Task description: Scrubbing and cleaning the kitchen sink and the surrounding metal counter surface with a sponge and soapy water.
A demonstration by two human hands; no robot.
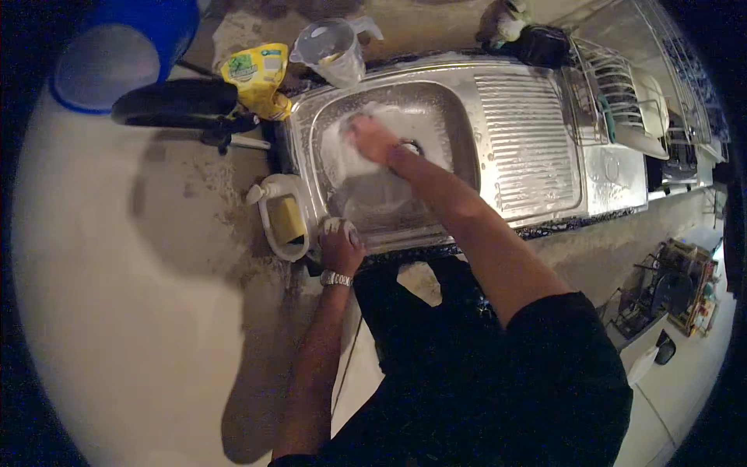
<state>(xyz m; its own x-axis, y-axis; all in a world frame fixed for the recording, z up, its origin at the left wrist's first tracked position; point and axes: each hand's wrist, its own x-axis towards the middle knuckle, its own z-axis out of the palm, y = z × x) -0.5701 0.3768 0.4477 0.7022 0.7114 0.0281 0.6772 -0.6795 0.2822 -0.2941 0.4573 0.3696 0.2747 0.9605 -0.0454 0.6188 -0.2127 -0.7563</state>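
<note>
Inside the stainless steel sink (469, 148), my right hand (371, 138) reaches over the soapy far-left part of the basin. Motion smears its fingers, so whether anything is under them cannot be made out. White suds (334, 152) coat the basin around it, and the drain (411, 145) shows beside the wrist. My left hand (342, 243), foam on its knuckles and a metal watch at the wrist, is closed over the near-left corner of the sink rim. Just left of it sits a white caddy (268, 226) with a yellow sponge (287, 219) and a pump top (261, 192).
Beyond the sink stand a clear plastic jug (333, 54) and a yellow pouch (257, 76). A black pan (177, 103) juts out at the left near a blue barrel (167, 35). Right of the basin are a ridged drainboard (529, 144) and a wire dish rack (595, 93) with plates.
</note>
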